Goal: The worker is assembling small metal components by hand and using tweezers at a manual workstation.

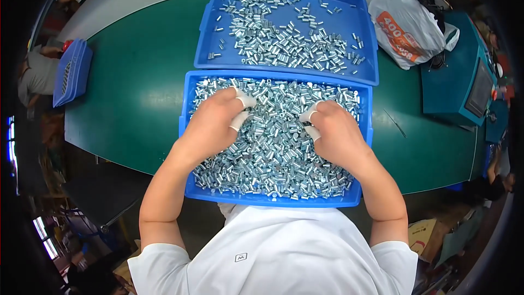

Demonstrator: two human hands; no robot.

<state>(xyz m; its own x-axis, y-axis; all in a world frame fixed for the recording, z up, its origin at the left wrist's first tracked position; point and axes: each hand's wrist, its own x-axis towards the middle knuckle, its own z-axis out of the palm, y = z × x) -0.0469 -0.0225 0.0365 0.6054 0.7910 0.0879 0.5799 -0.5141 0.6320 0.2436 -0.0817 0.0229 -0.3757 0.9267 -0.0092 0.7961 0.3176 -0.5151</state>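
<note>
A blue tray in front of me is filled with small shiny metal cylinders, some showing a hole in the end. My left hand is over the tray's left part, white finger cots on the thumb and fingers. Its thumb and forefinger are apart, with the tips at the cylinders. On the other side my right hand also wears white finger cots. Its thumb and forefinger point inward with a small gap between them, close to the pieces. In neither hand can I make out a held piece.
A second blue tray with a thinner spread of cylinders adjoins the far side. On the green table are a thin metal tool, a white plastic bag and a teal machine. A blue basket stands left, near another person.
</note>
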